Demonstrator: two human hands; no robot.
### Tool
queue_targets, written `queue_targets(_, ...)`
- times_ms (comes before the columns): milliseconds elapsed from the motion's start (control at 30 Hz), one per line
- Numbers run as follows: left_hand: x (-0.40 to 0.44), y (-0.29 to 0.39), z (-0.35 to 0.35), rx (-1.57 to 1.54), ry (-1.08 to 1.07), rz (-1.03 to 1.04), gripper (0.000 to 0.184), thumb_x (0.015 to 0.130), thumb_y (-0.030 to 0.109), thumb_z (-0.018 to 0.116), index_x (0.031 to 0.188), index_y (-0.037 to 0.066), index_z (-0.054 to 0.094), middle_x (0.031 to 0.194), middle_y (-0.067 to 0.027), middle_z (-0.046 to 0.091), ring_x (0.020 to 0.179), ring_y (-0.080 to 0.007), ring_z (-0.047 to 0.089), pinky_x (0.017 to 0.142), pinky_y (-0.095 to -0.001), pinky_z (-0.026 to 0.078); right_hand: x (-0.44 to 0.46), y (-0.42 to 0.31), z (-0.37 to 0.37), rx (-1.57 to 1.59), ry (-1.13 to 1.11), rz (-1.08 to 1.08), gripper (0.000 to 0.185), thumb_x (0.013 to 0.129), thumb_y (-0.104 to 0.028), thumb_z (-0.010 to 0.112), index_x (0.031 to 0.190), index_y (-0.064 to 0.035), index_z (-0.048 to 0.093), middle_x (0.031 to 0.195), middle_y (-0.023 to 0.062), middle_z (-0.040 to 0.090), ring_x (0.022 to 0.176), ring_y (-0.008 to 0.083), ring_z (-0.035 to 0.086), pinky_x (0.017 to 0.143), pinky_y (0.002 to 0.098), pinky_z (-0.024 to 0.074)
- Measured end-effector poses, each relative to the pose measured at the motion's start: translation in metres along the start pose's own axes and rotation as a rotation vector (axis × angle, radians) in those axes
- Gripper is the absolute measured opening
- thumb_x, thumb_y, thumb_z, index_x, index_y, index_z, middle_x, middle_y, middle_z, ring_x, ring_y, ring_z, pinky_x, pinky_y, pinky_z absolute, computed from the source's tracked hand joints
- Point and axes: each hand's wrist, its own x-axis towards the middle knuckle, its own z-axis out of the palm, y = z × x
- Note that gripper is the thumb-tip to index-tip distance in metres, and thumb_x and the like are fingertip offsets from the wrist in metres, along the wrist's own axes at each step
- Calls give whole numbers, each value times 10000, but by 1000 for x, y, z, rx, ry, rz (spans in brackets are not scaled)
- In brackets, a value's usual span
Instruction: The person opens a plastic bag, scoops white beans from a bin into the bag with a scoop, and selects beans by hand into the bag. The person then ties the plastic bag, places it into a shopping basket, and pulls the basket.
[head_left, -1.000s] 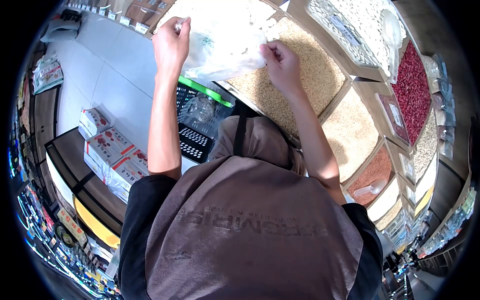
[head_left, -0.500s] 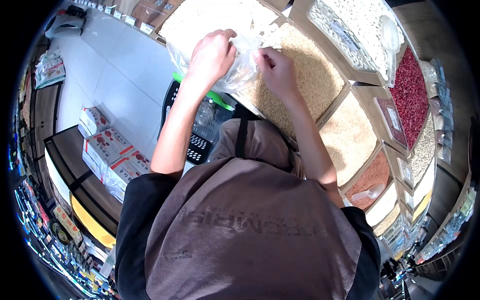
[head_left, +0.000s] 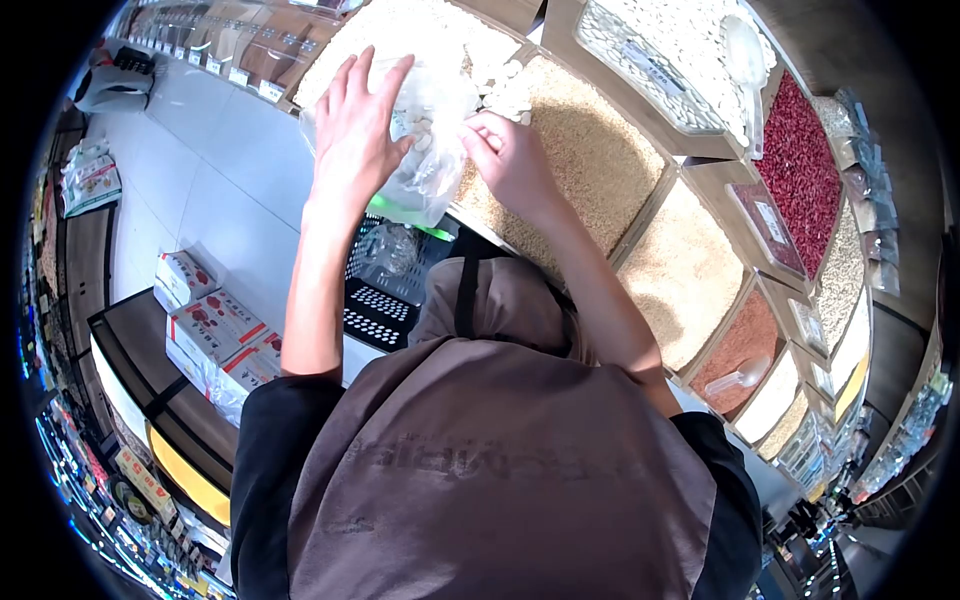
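Plastic bag, part-filled as I judge it: white pieces already inside.
Past the dark basket, my right grip pinches the bag's right edge; my left grip is spread wide over its left side, contact unclear. Just beyond the right one, more loose pieces remain beside tan grain.

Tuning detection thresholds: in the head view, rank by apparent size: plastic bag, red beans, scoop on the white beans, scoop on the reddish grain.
1. Plastic bag, though the left hand hides part
2. Red beans
3. White-bean scoop
4. Reddish-grain scoop

Apparent size only; distances differ.
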Motion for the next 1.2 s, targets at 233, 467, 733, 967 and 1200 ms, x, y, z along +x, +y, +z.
queue_targets(233, 5, -101, 48, -98, 25, -266, 156, 889, 171, 707, 978, 47, 737, 1126, -182, 706, 1125, -329, 638, 970, -436, 479, 13, 9, -16, -185, -236, 256, 247, 1008, -223, 585, 1028, -6, 701, 742, 54, 664, 611, 117, 561, 605, 266, 474)
queue_targets(467, 7, -139, 74, -356, -70, -640, 274, 854, 167, 710, 1096, 40, 724, 1092, -135, 723, 1029, -292, 670, 890, -373, 520, 104, 78, -54, -599, -100, -37, 284, 1009, -261, 561, 1164, -40, 651, 1073, 114, 677, 901, 216, 678, 842, 379, 543)
queue_targets(733, -9, 10, -12, -735, 74, -374, 259, 773, -25, 665, 1026, 17, 699, 1040, -136, 714, 979, -237, 689, 879, -336, 521, 170, 96, -29, -782, -334, 22, 304, 985, -280, 589, 1210, -76, 613, 1265, 90, 620, 1137, 287, 626, 953, 421, 504)
queue_targets(967, -55, 84, 67, -1341, -546, -339, 190, 840, 0, 688, 1030, 8, 698, 1040, -102, 713, 893, -186, 680, 786, -310, 540, 188, 133, -31, -741, -459, -62, 166, 965, -142, 557, 1095, -53, 608, 1206, 107, 647, 1071, 331, 649, 888, 448, 531)
queue_targets(1200, -67, 69, 94, -2063, -657, -1084, 324, 1033, 267, 535, 1170, -11, 632, 1089, -110, 690, 989, -212, 670, 907, -351, 519, 178, 91, -48, -581, -288, -133, 182, 948, -181, 645, 1023, -17, 665, 928, 129, 680, 899, 280, 674, 767, 381, 520)
